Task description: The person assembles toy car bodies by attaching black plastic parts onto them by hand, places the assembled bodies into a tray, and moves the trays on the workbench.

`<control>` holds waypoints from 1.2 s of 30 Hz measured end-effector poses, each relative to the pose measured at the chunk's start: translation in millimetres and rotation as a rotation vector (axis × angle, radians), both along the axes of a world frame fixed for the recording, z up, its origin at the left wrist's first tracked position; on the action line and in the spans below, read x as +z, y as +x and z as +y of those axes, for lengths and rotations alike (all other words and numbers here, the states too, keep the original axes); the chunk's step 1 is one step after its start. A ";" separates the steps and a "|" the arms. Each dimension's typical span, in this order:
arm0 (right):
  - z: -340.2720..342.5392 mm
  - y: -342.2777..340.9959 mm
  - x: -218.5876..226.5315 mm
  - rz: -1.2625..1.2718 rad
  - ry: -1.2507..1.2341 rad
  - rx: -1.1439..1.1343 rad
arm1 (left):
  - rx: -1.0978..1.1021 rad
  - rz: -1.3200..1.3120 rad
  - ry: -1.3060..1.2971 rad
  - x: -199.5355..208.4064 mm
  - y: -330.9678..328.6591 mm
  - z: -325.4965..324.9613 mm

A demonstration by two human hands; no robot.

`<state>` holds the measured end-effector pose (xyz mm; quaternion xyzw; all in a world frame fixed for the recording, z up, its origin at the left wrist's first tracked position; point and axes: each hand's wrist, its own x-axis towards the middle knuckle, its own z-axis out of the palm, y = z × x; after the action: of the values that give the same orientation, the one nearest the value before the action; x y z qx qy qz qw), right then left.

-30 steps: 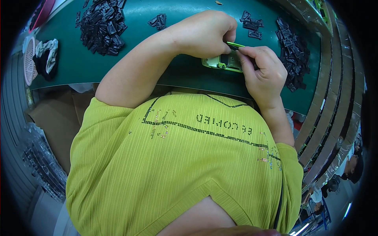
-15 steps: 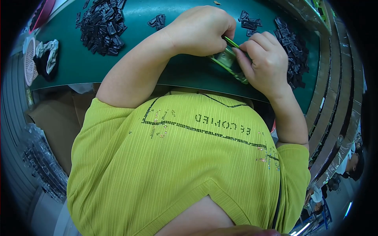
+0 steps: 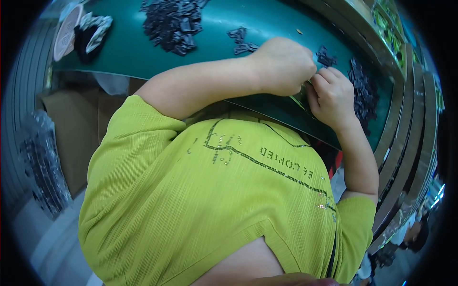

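Note:
My left hand (image 3: 282, 67) is closed, knuckles up, over the green table (image 3: 214, 14). Against its fingertips, my right hand (image 3: 332, 95) is closed in a pinch. Between and below the two hands shows a sliver of a clear piece with a bright green edge (image 3: 299, 99); the fingers cover most of it. A few small flat black pieces (image 3: 326, 56) lie just beyond the right hand, and a pile of black pieces (image 3: 365, 93) is to its right. Several more black pieces (image 3: 241, 40) lie beside the left hand.
A large black heap (image 3: 172, 26) stands at the far left, near a pink basket (image 3: 67, 31) and a black-and-white cloth (image 3: 90, 38). Stacked cardboard trays (image 3: 403, 124) border the right side. Below left are a brown carton (image 3: 71, 133) and a clear bag (image 3: 45, 162).
The view has shifted, so the table contents sit farther right. My hands have come closer together, and the green-edged piece, plainly visible before, is now mostly hidden by them.

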<state>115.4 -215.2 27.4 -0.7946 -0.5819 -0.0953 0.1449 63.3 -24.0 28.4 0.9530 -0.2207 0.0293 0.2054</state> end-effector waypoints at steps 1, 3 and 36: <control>2.1 -0.3 0.8 0.032 -0.012 -0.015 | 0.025 -0.011 0.007 -2.7 -7.5 4.3; 5.0 -3.1 3.3 0.088 -0.020 -0.047 | 0.082 -0.087 -0.145 -10.7 -23.5 10.2; 8.8 -36.1 21.8 0.632 0.292 -0.050 | 0.066 -0.365 -0.425 -39.3 -63.6 31.0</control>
<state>79.4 -206.3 49.3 -0.7695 -0.4689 0.0698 0.4279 -0.3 7.0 -11.0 0.8742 -0.2120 0.2526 0.3565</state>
